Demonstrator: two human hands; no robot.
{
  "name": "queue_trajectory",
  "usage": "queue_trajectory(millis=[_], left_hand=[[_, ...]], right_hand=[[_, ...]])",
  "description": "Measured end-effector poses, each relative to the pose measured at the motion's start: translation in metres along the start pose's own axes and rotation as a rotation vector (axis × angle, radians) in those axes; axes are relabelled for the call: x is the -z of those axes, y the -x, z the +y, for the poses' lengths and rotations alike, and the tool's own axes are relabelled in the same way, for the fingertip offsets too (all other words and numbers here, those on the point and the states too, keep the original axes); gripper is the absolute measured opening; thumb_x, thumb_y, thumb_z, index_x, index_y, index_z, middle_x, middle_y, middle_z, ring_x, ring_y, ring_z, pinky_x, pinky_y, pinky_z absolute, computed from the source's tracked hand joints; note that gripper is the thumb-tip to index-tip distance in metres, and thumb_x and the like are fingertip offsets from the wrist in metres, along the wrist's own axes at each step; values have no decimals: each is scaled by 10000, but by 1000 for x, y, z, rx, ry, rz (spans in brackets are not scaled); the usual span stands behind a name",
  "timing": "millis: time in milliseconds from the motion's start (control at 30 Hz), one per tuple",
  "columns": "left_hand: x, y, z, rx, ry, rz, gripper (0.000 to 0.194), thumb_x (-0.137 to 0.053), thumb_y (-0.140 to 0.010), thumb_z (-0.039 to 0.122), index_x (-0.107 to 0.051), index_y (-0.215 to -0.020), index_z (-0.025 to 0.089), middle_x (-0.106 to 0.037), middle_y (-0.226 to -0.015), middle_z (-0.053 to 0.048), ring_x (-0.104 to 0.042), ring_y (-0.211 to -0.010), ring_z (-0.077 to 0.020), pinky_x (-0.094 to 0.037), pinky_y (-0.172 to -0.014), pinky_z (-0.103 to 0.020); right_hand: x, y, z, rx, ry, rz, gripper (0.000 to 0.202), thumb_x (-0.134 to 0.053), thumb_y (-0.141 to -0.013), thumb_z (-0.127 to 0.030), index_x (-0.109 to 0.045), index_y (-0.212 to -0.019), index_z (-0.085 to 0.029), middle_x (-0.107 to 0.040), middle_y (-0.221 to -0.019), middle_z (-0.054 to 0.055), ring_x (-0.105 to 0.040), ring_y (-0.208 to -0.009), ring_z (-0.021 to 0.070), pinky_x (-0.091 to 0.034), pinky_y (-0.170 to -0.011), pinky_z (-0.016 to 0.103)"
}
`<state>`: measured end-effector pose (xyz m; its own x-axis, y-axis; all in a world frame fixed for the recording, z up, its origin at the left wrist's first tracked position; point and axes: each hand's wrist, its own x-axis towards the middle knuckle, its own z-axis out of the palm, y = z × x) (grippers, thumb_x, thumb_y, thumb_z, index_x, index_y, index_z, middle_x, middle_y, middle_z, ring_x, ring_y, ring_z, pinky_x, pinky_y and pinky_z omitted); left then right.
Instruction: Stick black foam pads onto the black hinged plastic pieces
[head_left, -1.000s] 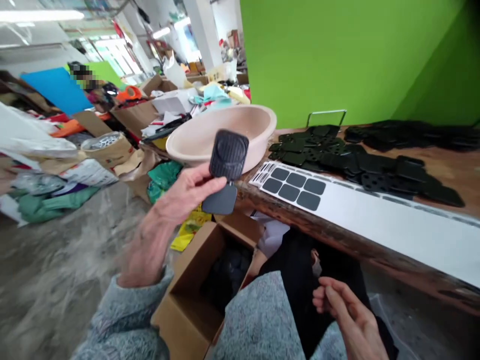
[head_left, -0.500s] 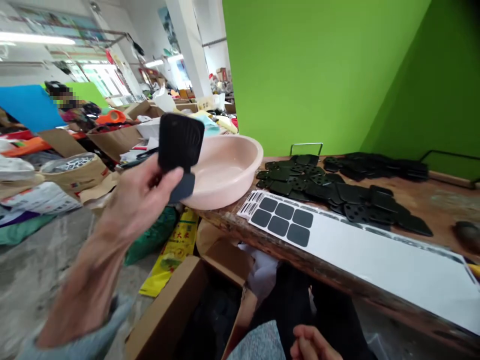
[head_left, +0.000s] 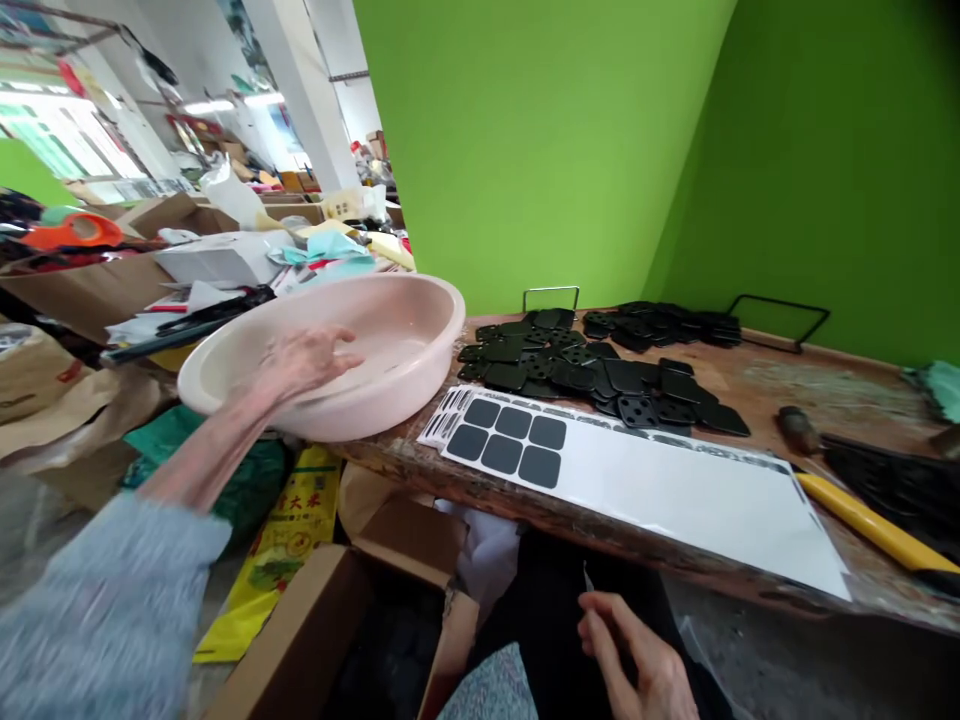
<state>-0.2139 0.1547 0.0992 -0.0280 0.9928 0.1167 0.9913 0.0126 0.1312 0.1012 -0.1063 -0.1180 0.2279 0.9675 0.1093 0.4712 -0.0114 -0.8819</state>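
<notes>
My left hand [head_left: 311, 358] is over the pale pink basin [head_left: 390, 405], slightly blurred, with its fingers apart and nothing visible in them. Low in the view, my right hand [head_left: 637, 655] pinches a thin, pointed, pale sliver [head_left: 587, 577]; most of it is hidden by the fingers. On the bench lies a long white backing sheet [head_left: 675, 490], with several dark grey rounded-square stickers [head_left: 501, 452] at its left end. Behind the sheet, flat black pieces [head_left: 577, 375] lie heaped, a few with holes.
A yellow-handled tool [head_left: 877, 520] lies at the bench's right side. Below the bench stands an open cardboard box [head_left: 300, 625] holding dark things, beside a yellow bag [head_left: 277, 550]. A green panel [head_left: 540, 140] rises behind the bench. Cluttered boxes fill the left background.
My left hand has moved down into the basin area, and the black square piece and grey sticker it held are gone from it. My right hand has come further into view. The view has turned right.
</notes>
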Motion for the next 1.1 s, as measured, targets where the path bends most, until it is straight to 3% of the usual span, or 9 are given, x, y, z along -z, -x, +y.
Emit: queue_trajectory(millis=[33,100,200,300,367,467,667,900,1100], left_hand=[[0,20,9,-17,48,35,404,-558,-800,420,-628,-1100,158,-662,-1057,-113,-579,-987,-291,-402,-867,-382],[-12,67,33,-116,537,1,355,-562,-800,486,-662,-986,202,-688,-918,-59,-608,-842,-225,-447,-767,-305],[-62,129,76,-119,1001,-555,307,-604,-790,469,-677,-800,170,-674,-726,-41,-584,-625,-155,-450,-618,-253],[-118,157,104,44,1267,-773,257,-626,-807,389,-682,-870,146,-688,-759,-60,-599,-635,-132,-465,-599,-217],[-144,155,114,234,1378,-774,223,-588,-847,317,-667,-961,142,-709,-813,-80,-631,-651,-134,-499,-603,-215],[-162,129,123,420,1447,-690,225,-452,-916,206,-661,-933,126,-724,-823,-92,-643,-603,-120,-534,-553,-201],[-146,98,128,594,1601,-393,315,-358,-877,-12,-603,-728,119,-699,-652,-49,-554,-459,-57,-464,-414,-114],[-158,127,165,527,1731,-537,198,-507,-846,66,-605,-677,98,-680,-607,-53,-519,-404,-58,-437,-404,-144],[-169,133,160,385,1870,-527,211,-743,-705,269,-648,-686,81,-695,-705,-68,-534,-472,-68,-446,-477,-191]], right_hand=[[7,-14,-4,132,82,24,258,-454,-913,-384,-634,-983,-214,-689,-834,57,-670,-742,181,-527,-666,251],[17,-44,-12,360,282,109,259,-443,-925,-283,-591,-1124,-209,-662,-1056,101,-631,-963,232,-506,-820,344],[21,-85,-19,578,566,171,357,-462,-910,-195,-510,-1263,-160,-555,-1278,163,-468,-1206,324,-396,-955,516],[18,-101,-19,566,632,143,252,-455,-907,-140,-578,-1128,-143,-615,-1170,152,-500,-1153,282,-356,-997,504],[15,-101,-18,473,679,145,196,-468,-912,-153,-600,-1056,-172,-622,-1151,111,-487,-1154,256,-344,-1013,463],[5,-105,-19,366,736,169,206,-444,-937,-176,-587,-1084,-198,-599,-1195,52,-442,-1196,224,-271,-1073,424],[-9,-125,-27,410,646,236,256,-417,-947,-162,-559,-1159,-186,-581,-1217,46,-414,-1218,199,-198,-1117,407],[10,-101,-22,399,341,330,245,-463,-897,-166,-577,-1111,-123,-596,-1159,144,-502,-1133,236,-307,-1056,471],[3,-103,-49,409,330,352,372,-438,-879,-133,-485,-1246,-90,-511,-1254,192,-441,-1178,285,-401,-954,476]])
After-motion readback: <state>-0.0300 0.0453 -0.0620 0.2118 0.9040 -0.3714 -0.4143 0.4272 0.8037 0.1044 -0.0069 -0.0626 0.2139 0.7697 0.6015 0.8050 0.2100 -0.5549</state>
